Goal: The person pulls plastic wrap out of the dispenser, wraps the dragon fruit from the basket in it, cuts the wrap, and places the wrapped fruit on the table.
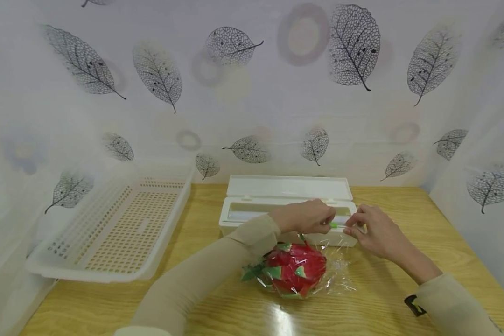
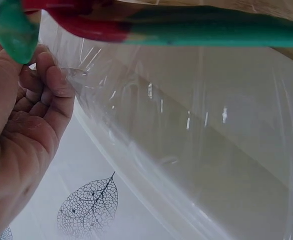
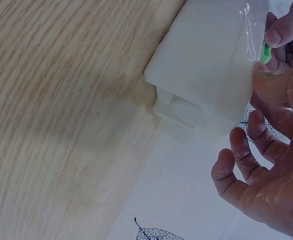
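A white plastic-wrap dispenser box (image 1: 239, 217) stands on the table with its lid (image 1: 290, 188) raised. Curled fingers of my left hand (image 1: 304, 217) pinch a small green slide cutter (image 1: 333, 225) at the box's front edge. Thumb and forefinger of my right hand (image 1: 378, 233) pinch the slim white cutter rail (image 1: 340, 226) near the box's right end; the other fingers are loosely bent. In front lies a red dragon fruit (image 1: 300, 266) with green scales, under clear plastic wrap (image 1: 340, 273). The left wrist view shows the film (image 2: 186, 125) spread beside my left fingertips.
A white perforated basket (image 1: 159, 252) sits on the left of the wooden table (image 1: 218, 312). A white curtain with a leaf print (image 1: 277, 107) hangs behind and at both sides, close behind the box.
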